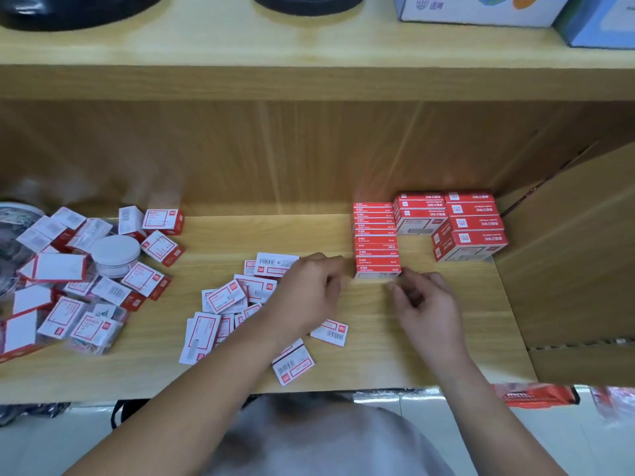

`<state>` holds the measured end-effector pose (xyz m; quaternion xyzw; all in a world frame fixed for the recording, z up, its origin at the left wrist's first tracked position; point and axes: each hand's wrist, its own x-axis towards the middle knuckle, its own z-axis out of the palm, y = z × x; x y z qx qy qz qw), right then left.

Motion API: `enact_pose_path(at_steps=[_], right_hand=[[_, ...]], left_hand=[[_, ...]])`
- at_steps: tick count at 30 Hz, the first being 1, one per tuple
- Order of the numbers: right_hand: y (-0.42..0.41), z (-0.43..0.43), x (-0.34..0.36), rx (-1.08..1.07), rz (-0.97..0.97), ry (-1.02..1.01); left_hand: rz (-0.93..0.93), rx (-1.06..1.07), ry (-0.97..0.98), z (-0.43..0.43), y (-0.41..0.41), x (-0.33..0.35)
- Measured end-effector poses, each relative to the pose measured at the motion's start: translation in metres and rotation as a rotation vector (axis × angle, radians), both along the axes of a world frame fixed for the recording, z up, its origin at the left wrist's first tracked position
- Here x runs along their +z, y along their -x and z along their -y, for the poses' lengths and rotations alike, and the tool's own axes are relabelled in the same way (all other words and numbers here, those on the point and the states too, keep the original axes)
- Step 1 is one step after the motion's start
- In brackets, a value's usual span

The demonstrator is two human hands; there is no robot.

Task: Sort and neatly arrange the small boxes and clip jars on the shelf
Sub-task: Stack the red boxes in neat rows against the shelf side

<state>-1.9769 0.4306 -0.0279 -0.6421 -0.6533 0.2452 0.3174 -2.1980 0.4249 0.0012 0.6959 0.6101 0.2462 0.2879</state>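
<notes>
A neat row of small red-and-white boxes (376, 240) runs front to back on the wooden shelf (378, 341). My left hand (309, 292) sits just left of the row's front box, fingers curled, nothing visibly in it. My right hand (424, 302) is right of that box, fingertips loosely bent, holding nothing. Loose small boxes (226, 305) lie scattered under and left of my left arm. A white-lidded clip jar (116, 255) stands among a jumbled pile of boxes (79, 300) at the left.
Larger red boxes (460, 225) are stacked at the back right, beside a cardboard flap (570, 262). Another jar (15, 221) shows at the far left edge. An upper shelf (309, 56) carries dark objects and blue-white cartons (481, 8).
</notes>
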Motion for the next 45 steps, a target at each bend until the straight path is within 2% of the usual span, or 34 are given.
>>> enact_pose_path(at_steps=[2, 5, 9, 12, 14, 20, 27, 31, 34, 37, 45], right_hand=[[-0.004, 0.009, 0.005, 0.001, -0.074, 0.017], [0.008, 0.023, 0.009, 0.119, -0.079, 0.073], [0.045, 0.036, 0.009, 0.342, 0.009, 0.191], [0.06, 0.042, 0.01, 0.432, 0.153, 0.157], [0.062, 0.044, 0.009, 0.425, 0.169, 0.137], [0.056, 0.039, 0.011, 0.36, -0.037, 0.181], [0.048, 0.038, 0.028, 0.21, -0.372, 0.39], [0.039, 0.043, 0.04, 0.117, -0.506, 0.483], [0.033, 0.045, 0.051, 0.059, -0.626, 0.502], [0.027, 0.044, 0.056, 0.025, -0.658, 0.463], [0.021, 0.043, 0.058, -0.046, -0.741, 0.432]], left_hand=[[0.047, 0.096, -0.051, 0.017, 0.025, 0.006], [0.003, 0.167, -0.09, 0.055, 0.055, 0.014], [-0.05, 0.203, -0.047, 0.109, 0.066, 0.007], [-0.08, 0.225, -0.007, 0.132, 0.061, -0.004], [-0.114, 0.209, -0.029, 0.137, 0.055, -0.008], [-0.211, 0.188, -0.093, 0.132, 0.047, -0.01], [-0.267, 0.051, -0.183, 0.125, 0.033, -0.01], [-0.146, 0.099, -0.122, 0.107, 0.027, 0.001], [0.124, 0.213, 0.031, 0.093, 0.023, 0.011], [0.375, 0.275, 0.173, 0.083, 0.018, 0.014], [0.568, 0.212, 0.302, 0.074, 0.013, 0.019]])
